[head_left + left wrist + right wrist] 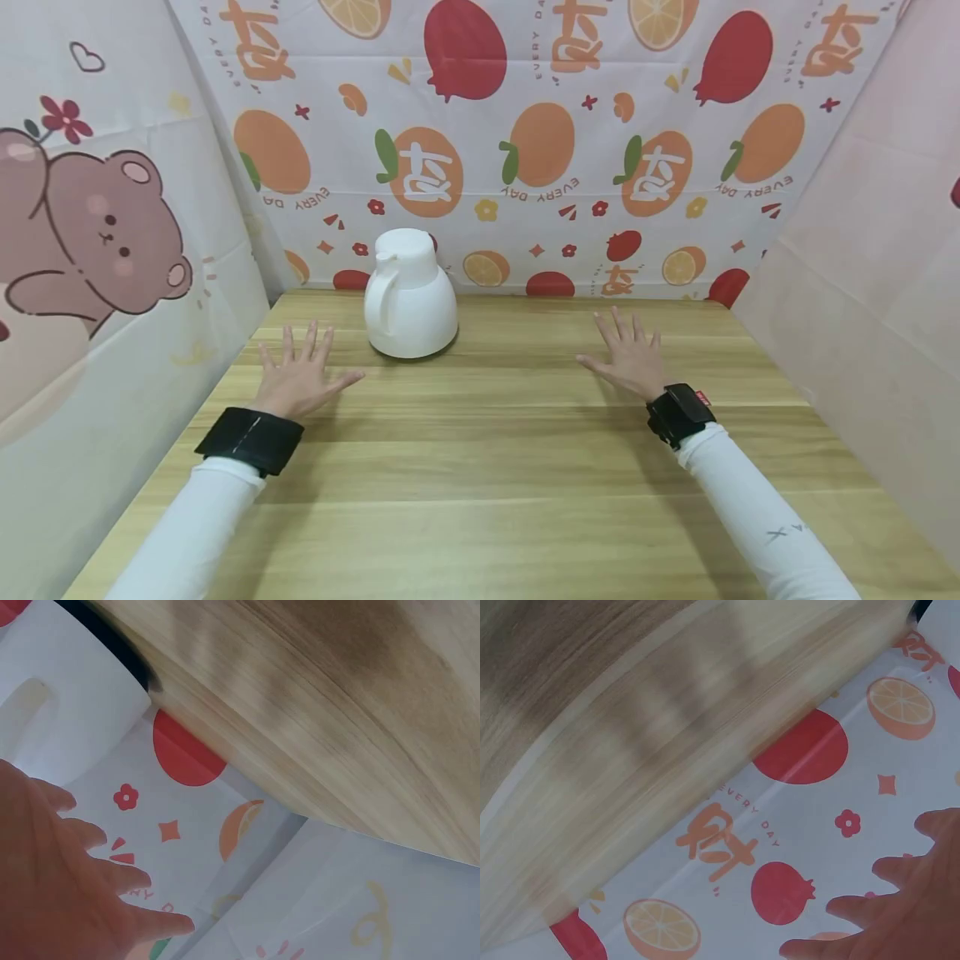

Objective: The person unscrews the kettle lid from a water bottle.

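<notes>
A white jug (411,308) with a lid and a side handle stands upright at the back of the wooden table, left of the middle. Its handle faces left and toward the front. My left hand (300,383) is spread wide beside the jug, fingers apart, holding nothing and not touching it. In the left wrist view part of the jug's white body (75,690) shows beyond the left fingers. Over to the right, my right hand (630,360) is spread too, with nothing in it. The right wrist view shows its fingers (862,909) straight and apart.
The wooden table (480,467) ends at a back cloth (480,150) printed with fruit. A cloth with a bear print (112,225) hangs on the left, and a pale pink cloth (862,250) on the right. Both wrists wear black bands (251,440).
</notes>
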A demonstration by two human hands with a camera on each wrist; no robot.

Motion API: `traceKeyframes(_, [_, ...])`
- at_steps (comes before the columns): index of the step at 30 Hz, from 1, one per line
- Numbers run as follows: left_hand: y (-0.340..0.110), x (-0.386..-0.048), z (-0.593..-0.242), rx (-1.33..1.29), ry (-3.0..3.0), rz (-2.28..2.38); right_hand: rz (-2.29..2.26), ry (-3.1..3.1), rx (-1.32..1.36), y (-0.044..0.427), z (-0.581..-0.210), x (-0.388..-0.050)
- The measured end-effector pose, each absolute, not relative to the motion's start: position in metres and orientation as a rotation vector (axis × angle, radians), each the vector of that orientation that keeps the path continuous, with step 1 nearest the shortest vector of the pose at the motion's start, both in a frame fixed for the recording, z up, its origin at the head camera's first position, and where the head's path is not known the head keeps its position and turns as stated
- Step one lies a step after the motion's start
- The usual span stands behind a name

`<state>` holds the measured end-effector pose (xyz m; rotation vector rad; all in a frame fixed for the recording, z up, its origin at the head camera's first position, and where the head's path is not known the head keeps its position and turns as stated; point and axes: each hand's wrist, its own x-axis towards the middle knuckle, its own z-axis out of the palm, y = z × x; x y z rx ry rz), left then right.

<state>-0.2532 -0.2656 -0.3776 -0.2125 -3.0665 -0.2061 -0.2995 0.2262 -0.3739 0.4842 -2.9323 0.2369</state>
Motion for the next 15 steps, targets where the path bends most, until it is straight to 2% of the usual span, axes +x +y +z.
traceKeyframes(9, [-0.266,-0.254,-0.375,-0.188,-3.072,-0.243,0.221,-2.927,0.488,0.221,-0.376,-0.302])
traceKeyframes(12, [-0.263,-0.259,-0.376,-0.168,-3.059,-0.473,0.317,-2.897,0.55,0.212,-0.378,-0.307])
traceKeyframes(15, [-0.256,-0.268,-0.373,-0.155,-2.935,-0.904,0.539,-2.87,0.615,0.194,-0.381,-0.317])
